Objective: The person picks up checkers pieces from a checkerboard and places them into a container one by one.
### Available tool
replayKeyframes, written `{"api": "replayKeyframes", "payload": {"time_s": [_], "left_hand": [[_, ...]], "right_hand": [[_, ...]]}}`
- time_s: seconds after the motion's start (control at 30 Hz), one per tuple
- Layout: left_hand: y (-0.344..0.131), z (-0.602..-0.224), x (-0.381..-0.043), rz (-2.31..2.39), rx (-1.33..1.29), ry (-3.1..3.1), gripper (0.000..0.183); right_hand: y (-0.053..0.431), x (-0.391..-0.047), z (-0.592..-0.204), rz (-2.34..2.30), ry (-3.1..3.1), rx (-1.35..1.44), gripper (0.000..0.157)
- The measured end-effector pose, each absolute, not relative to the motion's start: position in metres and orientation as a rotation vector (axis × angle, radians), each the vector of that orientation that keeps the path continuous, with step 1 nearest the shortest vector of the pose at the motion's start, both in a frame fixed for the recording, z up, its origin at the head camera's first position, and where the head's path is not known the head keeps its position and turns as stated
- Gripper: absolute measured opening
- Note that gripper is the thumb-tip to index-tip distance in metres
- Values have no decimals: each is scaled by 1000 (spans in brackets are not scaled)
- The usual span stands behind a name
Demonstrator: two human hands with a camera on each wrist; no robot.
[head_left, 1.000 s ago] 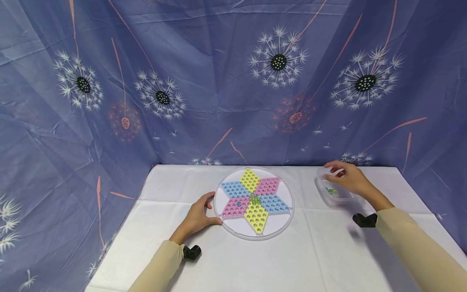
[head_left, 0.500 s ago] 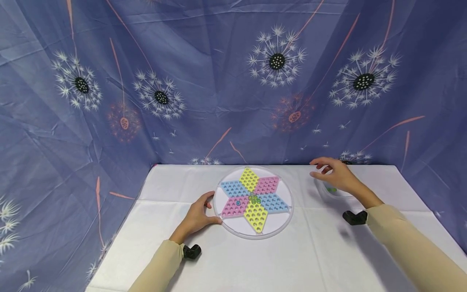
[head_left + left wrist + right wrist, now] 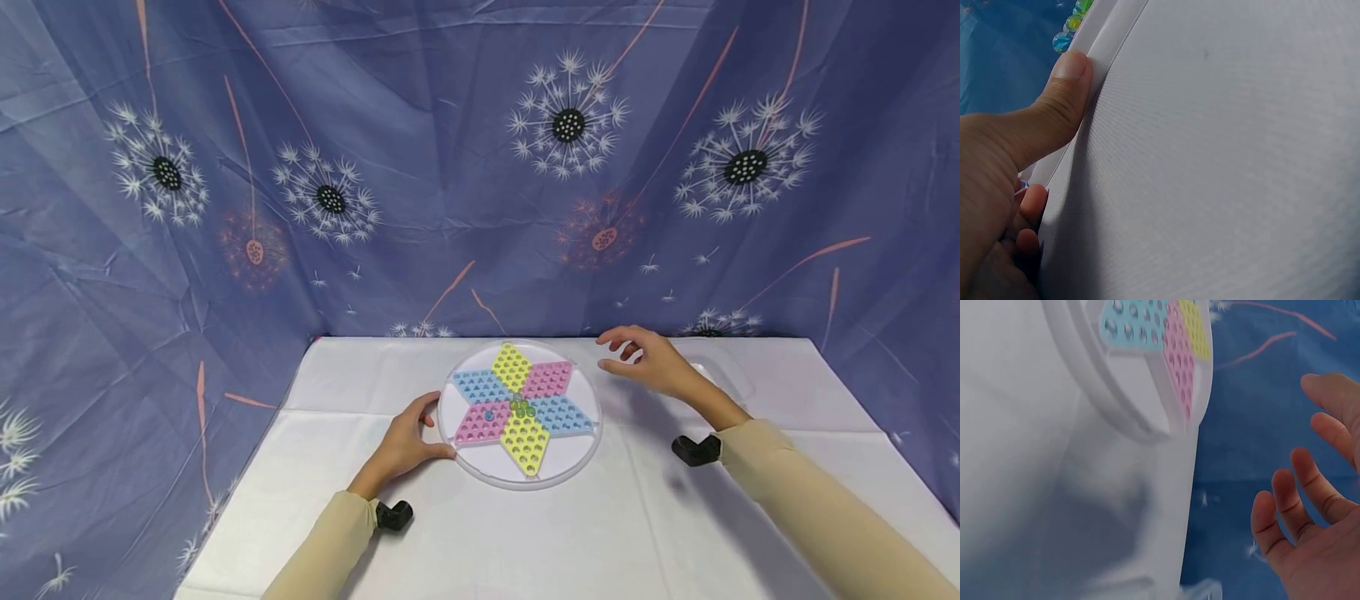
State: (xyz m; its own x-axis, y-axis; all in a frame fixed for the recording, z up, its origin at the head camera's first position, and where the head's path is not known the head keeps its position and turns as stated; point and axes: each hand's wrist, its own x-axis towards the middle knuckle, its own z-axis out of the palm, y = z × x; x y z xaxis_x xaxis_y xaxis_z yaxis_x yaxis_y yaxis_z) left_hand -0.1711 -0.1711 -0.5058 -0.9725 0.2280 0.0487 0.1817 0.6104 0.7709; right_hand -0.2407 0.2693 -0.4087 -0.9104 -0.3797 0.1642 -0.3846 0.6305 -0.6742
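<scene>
A round white Chinese checkers board (image 3: 570, 462) with a yellow, pink and blue star lies on the table. Several greenish marbles (image 3: 521, 411) sit at its centre, and one blue marble (image 3: 489, 415) is in a pink section. My left hand (image 3: 408, 437) holds the board's left rim, fingers along the upper part and thumb lower down. In the left wrist view the thumb (image 3: 1066, 94) presses the rim, with marbles (image 3: 1074, 24) beyond it. My right hand (image 3: 648, 362) hovers right of the board, fingers loosely bent; the right wrist view shows nothing between them.
A clear plastic box (image 3: 738, 375) stands behind the right forearm, partly hidden by it. White cloth covers the table (image 3: 570, 550). A blue dandelion-print curtain (image 3: 465, 167) hangs along the back and left edges.
My right hand has moved left from over the clear box toward the board. The left hand stays at the board's rim, and the marbles on the board look unchanged.
</scene>
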Motion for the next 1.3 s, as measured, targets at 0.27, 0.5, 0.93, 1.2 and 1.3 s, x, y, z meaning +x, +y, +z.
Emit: {"api": "replayKeyframes", "payload": {"time_s": [0.27,0.5,0.93,1.2,1.3], "left_hand": [[-170,-506,-171,1316,352,2773,107],[-170,-505,-171,1337,351,2762,107],[-170,-506,-172,1330,358,2768,106],[-170,-505,-172,1318,346,2773,106],[-171,-505,-172,1314,345,2773,106]], "right_hand": [[241,-240,-411,1226,-2800,735,35],[223,-242,-414,1258,-2783,813,33],[189,-236,-437,1322,-2757,913,35],[177,-235,-460,1299,-2753,975,34],[173,-235,-466,1274,-2746,994,32]]}}
